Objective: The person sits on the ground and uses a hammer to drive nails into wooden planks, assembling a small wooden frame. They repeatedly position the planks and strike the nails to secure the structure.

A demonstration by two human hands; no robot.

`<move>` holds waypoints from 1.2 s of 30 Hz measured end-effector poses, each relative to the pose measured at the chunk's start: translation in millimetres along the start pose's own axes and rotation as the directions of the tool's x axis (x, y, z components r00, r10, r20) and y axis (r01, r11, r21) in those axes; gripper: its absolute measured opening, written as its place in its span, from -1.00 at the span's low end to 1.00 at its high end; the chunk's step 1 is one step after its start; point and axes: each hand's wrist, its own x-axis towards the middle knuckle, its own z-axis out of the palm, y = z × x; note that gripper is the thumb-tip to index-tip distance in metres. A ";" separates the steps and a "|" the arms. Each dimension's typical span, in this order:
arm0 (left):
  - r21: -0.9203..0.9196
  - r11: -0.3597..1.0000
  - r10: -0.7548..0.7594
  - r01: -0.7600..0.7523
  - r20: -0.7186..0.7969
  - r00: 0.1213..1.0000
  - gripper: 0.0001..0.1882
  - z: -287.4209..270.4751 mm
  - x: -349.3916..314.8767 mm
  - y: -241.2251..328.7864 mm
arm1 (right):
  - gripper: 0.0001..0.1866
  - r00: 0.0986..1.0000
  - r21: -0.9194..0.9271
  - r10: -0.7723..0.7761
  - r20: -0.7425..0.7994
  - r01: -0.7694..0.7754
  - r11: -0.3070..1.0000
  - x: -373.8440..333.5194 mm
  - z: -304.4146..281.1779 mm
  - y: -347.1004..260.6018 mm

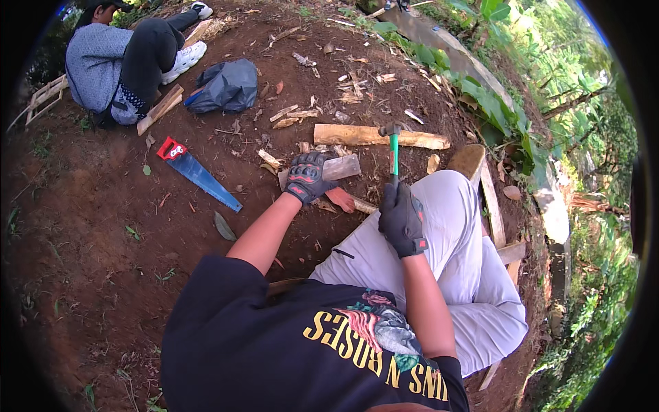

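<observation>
My left hand (307, 177), in a dark glove with red marks, is closed over a short piece of board (341, 167) close to the ground. The board's right end sticks out past the fingers. In a matching glove, my right hand (400, 218) grips the handle of a hammer (394, 152) near my raised knee. The hammer's handle is green and its metal head points away from me. Just beyond the head lies a longer, pale wooden plank (350, 134) on the soil.
A handsaw (200, 176) with a red handle and blue blade lies at the left. Beyond it are a dark plastic bag (225, 86) and a person (127, 65) sitting on the ground. Wood scraps (354, 89) litter the soil. Several boards (494, 206) lie beside my right leg.
</observation>
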 end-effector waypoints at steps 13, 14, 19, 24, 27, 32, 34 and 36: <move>-0.084 0.928 -0.358 0.364 0.072 0.931 -0.13 -35.0 41.5 4.1 | -0.55 0.982 0.210 0.114 0.148 -0.144 0.967 2.9 -8.7 -9.8; -0.071 0.941 -0.327 0.331 0.065 0.943 -0.10 -31.8 43.3 -0.3 | -0.55 0.969 0.236 0.153 0.196 -0.198 0.951 2.5 -11.7 -14.4; 0.037 0.943 -0.331 0.332 -0.034 0.943 0.05 -11.1 27.2 -17.4 | -0.56 0.998 0.120 -0.057 -0.011 0.058 0.991 11.9 9.8 15.6; 0.005 0.946 -0.323 0.324 0.094 0.942 -0.10 -10.2 23.2 -28.6 | -0.58 0.995 0.073 -0.034 0.098 0.027 0.997 6.7 -1.8 -7.0; 0.018 0.934 -0.355 0.357 0.162 0.921 -0.25 -4.6 31.9 -42.8 | -0.62 0.969 -0.077 -0.224 0.106 0.233 0.970 18.9 6.2 -22.9; 0.073 0.941 -0.339 0.331 0.210 0.917 -0.40 0.6 42.1 -45.1 | -0.67 0.910 -0.144 -0.412 0.043 0.414 0.899 55.8 43.0 -52.4; 0.068 0.937 -0.349 0.342 0.200 0.916 -0.43 6.2 45.0 -47.7 | -0.69 0.910 -0.163 -0.413 0.033 0.412 0.897 64.5 62.0 -49.3; 0.109 0.936 -0.350 0.335 0.175 0.920 -0.47 -2.4 49.9 -29.4 | -0.71 0.930 -0.220 -0.366 0.011 0.359 0.907 74.9 75.3 -28.0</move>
